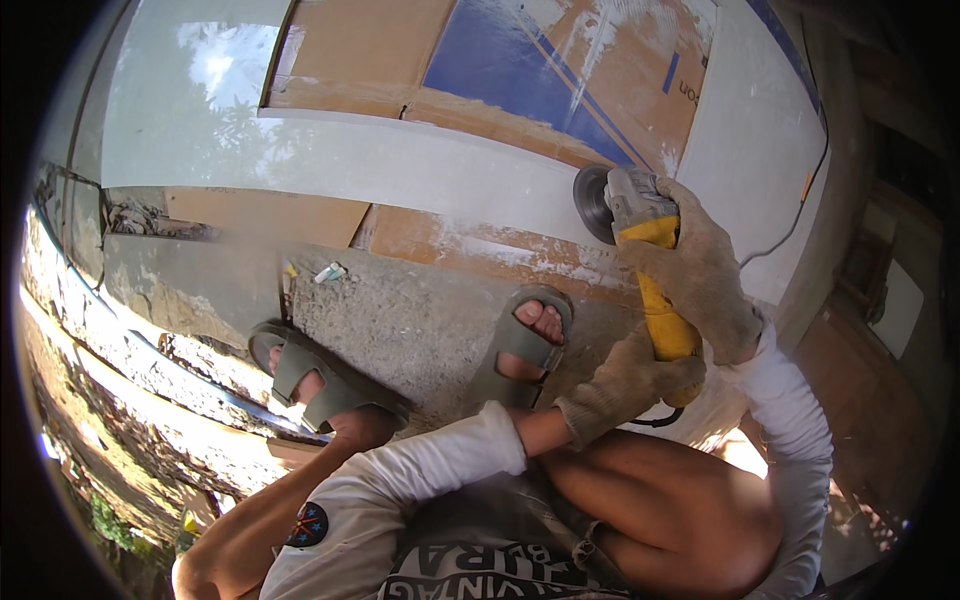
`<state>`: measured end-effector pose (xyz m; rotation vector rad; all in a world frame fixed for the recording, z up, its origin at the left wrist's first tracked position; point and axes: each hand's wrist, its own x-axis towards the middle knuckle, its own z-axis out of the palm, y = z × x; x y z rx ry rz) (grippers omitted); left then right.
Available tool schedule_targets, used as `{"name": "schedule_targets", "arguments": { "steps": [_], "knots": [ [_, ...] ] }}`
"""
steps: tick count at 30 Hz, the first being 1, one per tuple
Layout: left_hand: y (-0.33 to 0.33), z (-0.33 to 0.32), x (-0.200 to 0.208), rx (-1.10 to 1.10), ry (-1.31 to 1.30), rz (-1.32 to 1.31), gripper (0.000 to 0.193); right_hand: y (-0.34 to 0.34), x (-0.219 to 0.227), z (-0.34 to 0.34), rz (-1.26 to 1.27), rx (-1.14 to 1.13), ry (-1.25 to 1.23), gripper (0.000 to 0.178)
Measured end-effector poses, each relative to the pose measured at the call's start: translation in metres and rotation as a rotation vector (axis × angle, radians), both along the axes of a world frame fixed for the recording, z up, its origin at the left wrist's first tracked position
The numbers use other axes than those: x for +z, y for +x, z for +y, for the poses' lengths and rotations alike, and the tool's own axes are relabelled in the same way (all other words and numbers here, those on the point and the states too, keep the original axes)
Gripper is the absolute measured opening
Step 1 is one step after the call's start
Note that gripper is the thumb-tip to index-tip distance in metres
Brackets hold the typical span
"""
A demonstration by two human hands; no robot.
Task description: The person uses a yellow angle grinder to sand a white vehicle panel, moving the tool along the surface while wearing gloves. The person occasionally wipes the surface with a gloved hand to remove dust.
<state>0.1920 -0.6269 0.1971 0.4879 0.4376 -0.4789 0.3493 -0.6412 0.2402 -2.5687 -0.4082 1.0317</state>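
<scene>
1. Head view: grinder (665, 315) right of centre, its disc (597, 205) at the white panel's (480, 175) edge; can't tell if touching.
2. Risk, imo: disc binds on the edge → kickback, w/ bare toes in an open sandal (530, 348) nearby.
3. Cord (665, 420) hangs by the tail; a wide swing could snag it.
4. R hand (700, 275): gloved, wrapped round the front; a fwd slip = cut fingers.
5. L hand (625, 388): gloved, gripping the tail, forearm across the lap.

Yellow-grey angle grinder (668, 318) slanting, dark disc (593, 205) over white panel (440, 158).
</scene>
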Motion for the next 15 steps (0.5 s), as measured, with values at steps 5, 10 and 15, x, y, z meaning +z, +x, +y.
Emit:
{"name": "schedule_targets", "arguments": {
  "steps": [5, 10, 15],
  "knots": [
    [-0.002, 0.007, 0.007, -0.032, 0.036, 0.015, 0.047, 0.001, 0.008, 0.011, -0.057, 0.050, -0.008, 0.081],
    [-0.010, 0.017, 0.004, 0.124, -0.020, 0.006, 0.050, -0.005, 0.009, 0.037, -0.028, 0.108, 0.069, 0.079],
    [-0.015, 0.024, -0.005, 0.260, -0.084, -0.023, 0.057, -0.008, 0.001, 0.058, -0.070, 0.224, 0.039, 0.077]
  ]
}}
